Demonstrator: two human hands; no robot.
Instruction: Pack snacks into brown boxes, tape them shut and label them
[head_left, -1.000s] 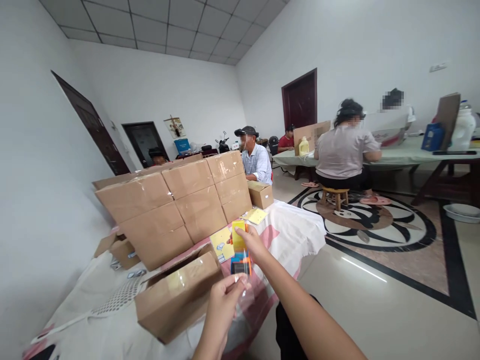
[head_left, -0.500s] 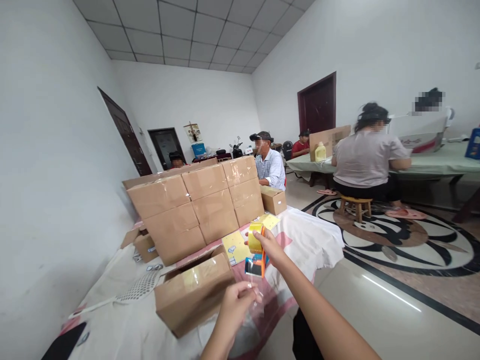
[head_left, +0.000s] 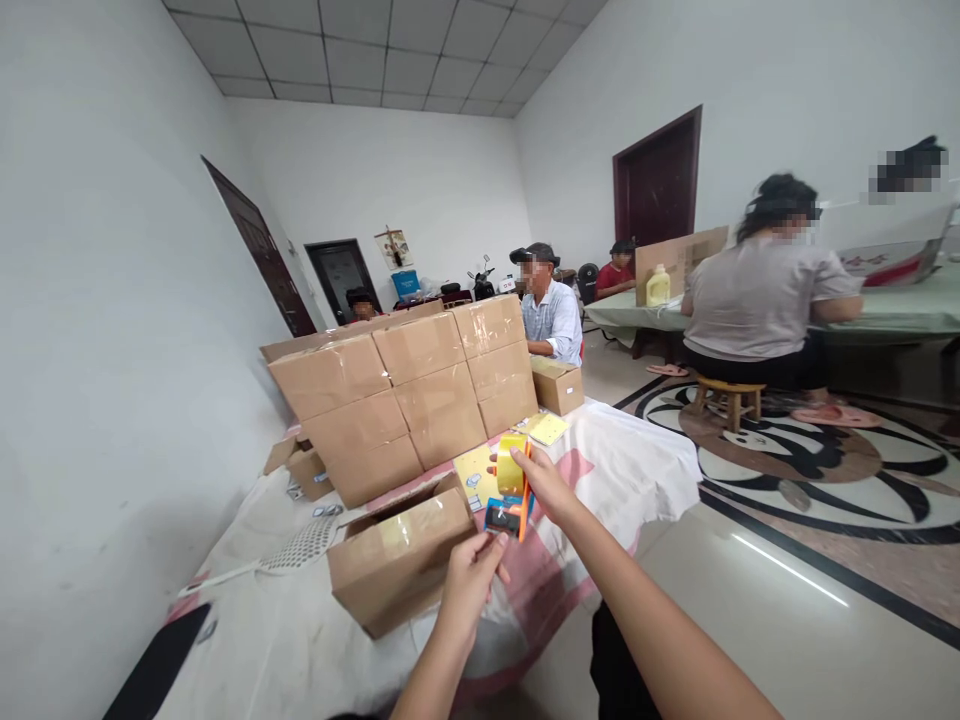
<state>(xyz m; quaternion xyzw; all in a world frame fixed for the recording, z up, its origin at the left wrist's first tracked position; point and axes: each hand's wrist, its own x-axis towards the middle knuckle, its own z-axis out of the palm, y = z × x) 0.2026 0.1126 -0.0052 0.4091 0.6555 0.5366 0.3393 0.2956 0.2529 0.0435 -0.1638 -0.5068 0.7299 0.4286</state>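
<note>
My right hand [head_left: 546,482] is wrapped round a tape dispenser [head_left: 525,508] with an orange side and a blue and black front. A yellow roll of packing tape [head_left: 512,465] sits on it. Just below the dispenser's front, my left hand [head_left: 474,572] is closed in a pinch, close to the tape's end. The clear strip itself is hard to make out there. Left of both hands stands a cardboard box [head_left: 405,560] with its top open and tape on its upper edge. Yellow printed sheets [head_left: 474,474] lie behind the dispenser.
Stacked cardboard boxes [head_left: 439,405] form a wall across the table, with a smaller box [head_left: 556,386] at its right. A white fly swatter [head_left: 300,545] and a black flat object [head_left: 161,660] lie at left. Co-workers sit behind the boxes and at a green-covered table [head_left: 615,316].
My left hand has moved up to the dispenser's front, and the clear strip between them no longer shows. The dispenser has tilted slightly in my right hand. The view has shifted a little.
</note>
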